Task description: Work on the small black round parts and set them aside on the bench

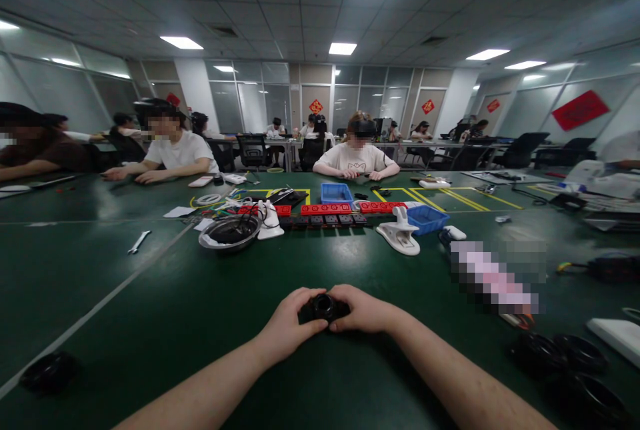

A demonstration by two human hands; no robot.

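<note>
A black round part with a ringed hole in its middle (324,306) sits between my two hands at the near middle of the green table. My left hand (296,317) grips its left side, thumb along the near edge and fingers curled over the far side. From the right, my right hand (361,309) holds it the same way, the two thumbtips close together in front. What lies under the fingers is hidden. Several similar black ring-shaped parts (583,353) lie at the near right. Another dark part (49,373) rests at the near left.
Beyond my hands are a metal bowl with black items (230,233), a white clamp base (400,237), blue bins (427,219) and red socket strips (327,209). A wrench (139,242) lies left. Across the table sits a co-worker (356,157); another person (173,150) is further left.
</note>
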